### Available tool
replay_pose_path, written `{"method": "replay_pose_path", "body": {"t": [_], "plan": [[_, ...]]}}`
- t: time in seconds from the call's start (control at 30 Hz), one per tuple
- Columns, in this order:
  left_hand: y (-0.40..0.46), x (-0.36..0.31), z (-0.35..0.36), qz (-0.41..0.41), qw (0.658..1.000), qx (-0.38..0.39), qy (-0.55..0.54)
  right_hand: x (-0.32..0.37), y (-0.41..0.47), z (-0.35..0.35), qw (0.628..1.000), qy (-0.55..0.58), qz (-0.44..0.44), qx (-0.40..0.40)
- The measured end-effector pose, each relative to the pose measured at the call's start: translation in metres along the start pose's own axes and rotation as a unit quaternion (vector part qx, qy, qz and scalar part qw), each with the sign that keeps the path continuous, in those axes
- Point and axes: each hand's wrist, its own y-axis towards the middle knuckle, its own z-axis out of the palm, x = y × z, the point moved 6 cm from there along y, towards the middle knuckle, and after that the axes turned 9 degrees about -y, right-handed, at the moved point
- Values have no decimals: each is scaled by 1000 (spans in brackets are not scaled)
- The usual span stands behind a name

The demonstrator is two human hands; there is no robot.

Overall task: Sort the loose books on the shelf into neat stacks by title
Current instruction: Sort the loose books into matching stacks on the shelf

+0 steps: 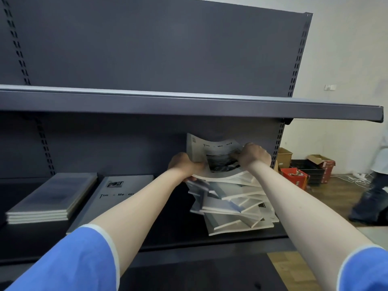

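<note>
A messy heap of loose books (235,204) lies at the right end of the dark lower shelf (168,238). On top of it a grey book (216,156) with a dark photo is tilted up and bent. My left hand (184,164) grips its left edge. My right hand (255,154) grips its right edge. A neat stack of grey-blue books (52,198) sits at the left. Beside that stack a single grey book with the same cover (117,192) lies flat, partly hidden by my left forearm.
An upper shelf (189,101) overhangs the work area close above my hands. On the floor to the right stand cardboard boxes (319,162) and a red box (294,175). A person (375,185) walks past at the far right.
</note>
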Motion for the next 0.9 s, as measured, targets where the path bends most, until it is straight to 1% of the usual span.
{"method": "replay_pose_path", "body": {"t": [0.17,0.47,0.53,0.7,0.9], "plan": [[-9,19,-28,-7,1000,-10,-18,33,-16,-2,1000,16,-24,-11],[-19,59,-104,-21,998,-55,-7,115,-51,2,994,67,-84,-21],[-24,71,-120,-30,997,-64,-7,134,-59,8,993,72,-92,-15],[-36,104,-159,-64,993,-91,34,178,-82,28,989,81,-125,13],[-45,146,-178,-91,991,-87,37,207,-107,65,985,88,-134,56]]}}
